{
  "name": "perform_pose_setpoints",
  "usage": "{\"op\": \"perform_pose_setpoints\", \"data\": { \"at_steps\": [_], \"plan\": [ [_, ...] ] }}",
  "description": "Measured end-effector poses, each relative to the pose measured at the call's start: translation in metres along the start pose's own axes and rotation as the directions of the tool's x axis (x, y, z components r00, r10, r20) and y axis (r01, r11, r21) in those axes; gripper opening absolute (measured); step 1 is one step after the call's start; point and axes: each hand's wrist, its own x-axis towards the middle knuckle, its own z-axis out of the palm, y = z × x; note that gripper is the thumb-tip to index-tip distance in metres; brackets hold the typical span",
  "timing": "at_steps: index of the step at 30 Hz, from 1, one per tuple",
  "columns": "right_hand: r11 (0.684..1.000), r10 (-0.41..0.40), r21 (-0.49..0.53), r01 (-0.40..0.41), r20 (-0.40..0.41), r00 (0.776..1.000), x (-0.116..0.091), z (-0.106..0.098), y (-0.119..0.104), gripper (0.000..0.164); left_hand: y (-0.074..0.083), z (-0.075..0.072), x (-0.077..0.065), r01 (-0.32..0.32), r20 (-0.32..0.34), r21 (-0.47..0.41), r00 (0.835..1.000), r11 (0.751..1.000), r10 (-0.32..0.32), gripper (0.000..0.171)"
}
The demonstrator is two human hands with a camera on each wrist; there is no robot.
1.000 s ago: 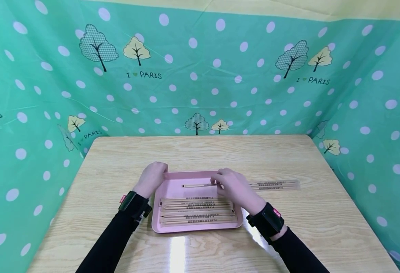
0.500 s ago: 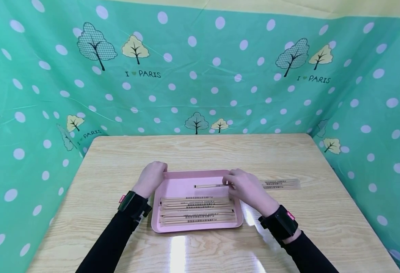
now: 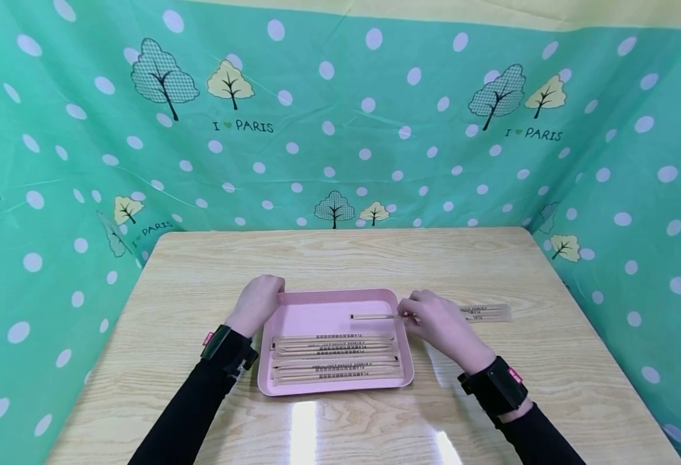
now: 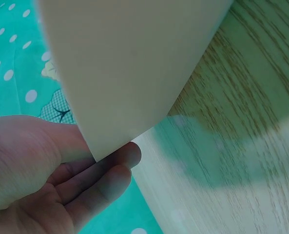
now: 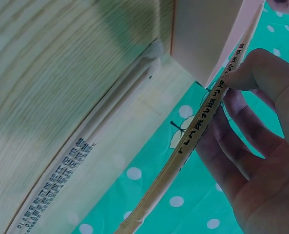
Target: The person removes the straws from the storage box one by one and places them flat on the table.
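A pink tray (image 3: 311, 313) holds several paper-wrapped straws (image 3: 334, 358), lying side by side in its front half. My left hand (image 3: 257, 303) grips the tray's back left corner; the left wrist view shows the thumb on one side of the tray wall (image 4: 115, 73) and fingertips on the other. My right hand (image 3: 439, 326) pinches one slim wrapped straw (image 5: 183, 139) between thumb and fingers, above the tray's right rim. Its dark-tipped left end reaches over the tray. Right of the tray, more wrapped straws (image 3: 494, 312) lie on the table, partly hidden by the right hand.
The tray stands on a light wood table (image 3: 340, 258). A green dotted curtain (image 3: 294, 181) hangs behind the table and along both sides.
My right hand has moved right with the pinched straw, from over the tray to its right rim. The left hand has stayed at the tray's corner.
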Motion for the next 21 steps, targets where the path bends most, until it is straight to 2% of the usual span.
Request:
{"op": "perform_pose_setpoints", "data": {
  "at_steps": [8, 21],
  "plan": [
    [0.999, -0.031, 0.006, 0.031, -0.026, 0.999, -0.016, -0.002, 0.014, 0.024, 0.000, 0.000, 0.000, 0.014, 0.014, -0.005, 1.000, 1.000, -0.014, 0.017],
    [0.999, 0.012, 0.031, -0.012, 0.004, 1.000, -0.046, -0.018, 0.049, 0.026, 0.002, -0.001, 0.000, 0.003, 0.019, 0.005, 1.000, 1.000, -0.003, 0.018]
  ]
}}
